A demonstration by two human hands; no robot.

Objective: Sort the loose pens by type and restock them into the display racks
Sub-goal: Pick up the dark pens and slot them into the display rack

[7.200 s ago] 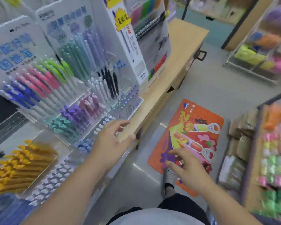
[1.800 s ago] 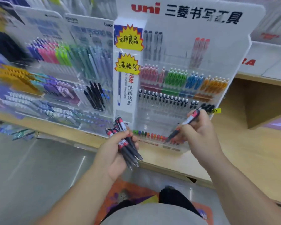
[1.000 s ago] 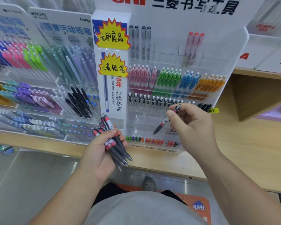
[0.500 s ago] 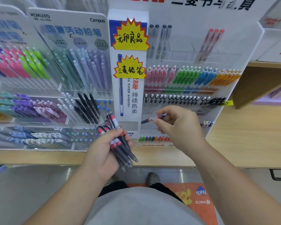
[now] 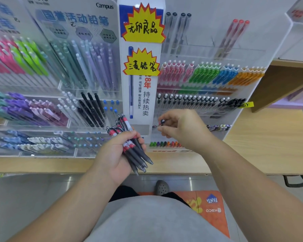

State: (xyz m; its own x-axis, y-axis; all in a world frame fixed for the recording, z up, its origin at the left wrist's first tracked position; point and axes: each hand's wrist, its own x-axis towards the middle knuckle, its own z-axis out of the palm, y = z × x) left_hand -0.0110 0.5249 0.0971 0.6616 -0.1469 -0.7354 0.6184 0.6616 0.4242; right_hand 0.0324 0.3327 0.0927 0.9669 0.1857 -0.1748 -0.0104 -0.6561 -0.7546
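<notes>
Person stands facing pen displays on a wooden desk (image 5: 269,145). Left hand (image 5: 114,158) is low at centre, in front of the desk edge. Its fingers (image 5: 120,137) are curled tight round a bundle of pens (image 5: 135,154) with dark grey barrels and red-and-white bands near the clicker ends. Tips point down-right, clickers up toward the racks. Exact count unclear, several at least. Right hand (image 5: 184,130) is just right of it, the two hands apart. Its fingers (image 5: 165,132) pinch a single pen (image 5: 162,121); only a dark end with a bit of red shows, the rest is hidden behind the hand. That pen sits in front of the lower part of the clear display rack (image 5: 208,49), below the row of black-clip pens (image 5: 191,100); whether it touches a slot cannot be told. Above that row, in groups, are pink pens (image 5: 173,72), green pens (image 5: 205,72), blue pens (image 5: 226,75) and orange pens (image 5: 247,76). Two yellow starburst labels (image 5: 143,27) are stuck on the white panel at the rack's left side. Left of that stands the Campus rack (image 5: 77,20) with pastel pencils up top and black ones lower. On the floor are an orange mat (image 5: 212,206) and a grey shoe (image 5: 162,187).
</notes>
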